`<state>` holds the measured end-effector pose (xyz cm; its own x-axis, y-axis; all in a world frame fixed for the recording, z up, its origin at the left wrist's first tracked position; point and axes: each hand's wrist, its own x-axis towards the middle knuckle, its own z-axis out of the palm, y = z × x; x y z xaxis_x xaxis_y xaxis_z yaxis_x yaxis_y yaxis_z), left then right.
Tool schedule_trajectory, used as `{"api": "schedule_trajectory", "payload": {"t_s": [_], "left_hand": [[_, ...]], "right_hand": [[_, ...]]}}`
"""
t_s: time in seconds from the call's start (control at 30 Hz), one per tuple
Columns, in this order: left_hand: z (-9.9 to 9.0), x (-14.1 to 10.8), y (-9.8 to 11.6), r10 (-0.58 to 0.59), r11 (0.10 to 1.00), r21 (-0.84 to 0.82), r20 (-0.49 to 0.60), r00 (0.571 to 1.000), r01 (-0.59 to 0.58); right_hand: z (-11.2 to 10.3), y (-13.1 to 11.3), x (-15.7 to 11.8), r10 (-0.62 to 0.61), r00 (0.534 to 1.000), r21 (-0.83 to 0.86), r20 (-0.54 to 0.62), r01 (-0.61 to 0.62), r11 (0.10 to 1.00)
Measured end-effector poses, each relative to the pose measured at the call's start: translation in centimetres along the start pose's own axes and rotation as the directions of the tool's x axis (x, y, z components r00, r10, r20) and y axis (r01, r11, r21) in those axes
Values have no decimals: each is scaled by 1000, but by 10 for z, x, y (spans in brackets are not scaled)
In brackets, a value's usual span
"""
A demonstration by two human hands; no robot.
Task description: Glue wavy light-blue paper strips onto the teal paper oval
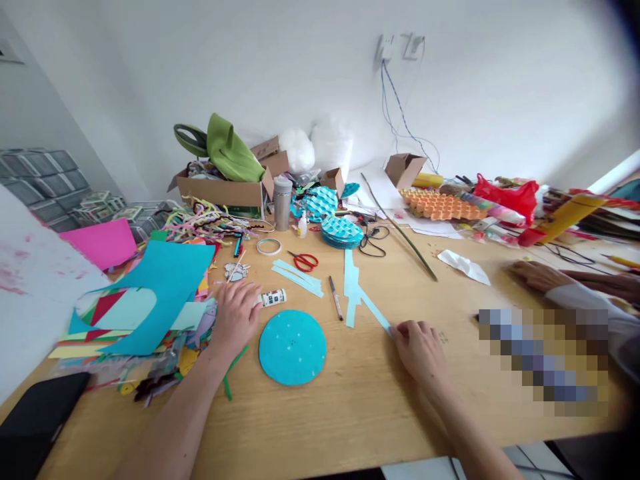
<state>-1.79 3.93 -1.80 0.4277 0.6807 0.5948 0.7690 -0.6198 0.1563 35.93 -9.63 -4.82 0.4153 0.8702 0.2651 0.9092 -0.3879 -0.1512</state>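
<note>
My right hand pinches the near end of a light blue paper strip. The strip slants away toward other pale blue strips on the table. My left hand rests palm down, fingers loosely spread, beside a small white printed tube that looks like a glue stick. Its left end meets my fingertips; whether they touch it I cannot tell. A turquoise disc with pale specks lies flat between my hands. Beyond it are a pen, red-handled scissors and more strips.
Coloured paper sheets pile up at left, above a black phone. A tape roll, a glue bottle, a steel flask and turquoise egg-carton pieces stand farther back. Another person's hand rests at right.
</note>
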Motion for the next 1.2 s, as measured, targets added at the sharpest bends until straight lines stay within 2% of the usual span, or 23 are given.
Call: {"api": "schedule_trajectory", "payload": {"t_s": [0.13,0.23,0.33,0.43,0.53,0.63,0.73,0.87,1.0,1.2], "left_hand": [[-9,0,7,-11,997,-76,-54,998,7],[-21,2,18,-13,981,-194,-14,1000,10],[-34,3,30,1,950,-306,193,981,59],[-45,0,39,9,945,-300,420,907,129],[-54,-10,48,-16,965,-221,493,870,143],[-57,-29,57,-87,979,-124,467,880,163],[-51,-57,66,-130,987,-41,382,915,157],[-36,-89,71,-45,998,-22,324,945,56],[-33,-103,78,0,1000,-8,250,968,2],[-47,-115,123,31,999,-13,238,971,-29]], "right_hand": [[1,-4,4,-12,1000,-15,9,12,1000],[2,-1,6,7,1000,-7,25,-7,1000],[-1,7,6,39,998,18,49,-40,999],[-9,16,0,46,997,107,66,-53,993],[-22,22,-11,102,991,271,90,-123,955],[-33,21,-25,101,984,425,146,-155,892],[-37,16,-35,65,987,564,146,-137,815],[-35,8,-42,67,991,722,118,-132,679],[-39,6,-44,88,982,820,169,-190,540],[-50,14,-47,192,929,904,317,-358,235]]}}
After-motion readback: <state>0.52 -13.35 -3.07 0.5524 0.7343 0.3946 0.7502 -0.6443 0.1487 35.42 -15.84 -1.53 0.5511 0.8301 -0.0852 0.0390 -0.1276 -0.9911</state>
